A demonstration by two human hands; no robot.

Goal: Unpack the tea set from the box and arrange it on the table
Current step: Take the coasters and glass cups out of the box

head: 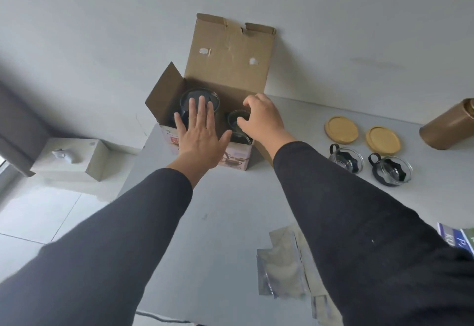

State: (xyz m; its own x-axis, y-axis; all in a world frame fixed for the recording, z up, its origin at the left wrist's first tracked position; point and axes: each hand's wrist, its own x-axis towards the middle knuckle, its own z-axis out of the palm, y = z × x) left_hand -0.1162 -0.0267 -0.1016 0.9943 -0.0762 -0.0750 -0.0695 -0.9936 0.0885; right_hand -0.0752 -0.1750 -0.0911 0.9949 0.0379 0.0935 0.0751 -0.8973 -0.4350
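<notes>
I see left hand point(202, 135) flat, fingers straight, over teapot point(199, 100) in open box point(205, 110). Right hand point(261, 117) curls fingers round glass cup point(238, 117) inside box. Two cups point(346, 160), two coasters point(341, 126) on table point(230, 210).

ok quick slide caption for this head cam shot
Right hand grips a glass cup inside the open box; left hand hovers flat at its front edge.

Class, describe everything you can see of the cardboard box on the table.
The cardboard box is plain brown inside, with a printed pinkish front. It stands upright at the table's far left corner, open, its tall rear flap raised against the wall and a side flap spread left. Glass pieces with dark parts sit inside. The left hand lies flat over its front edge; the right hand reaches in, gripping a glass cup.
</notes>
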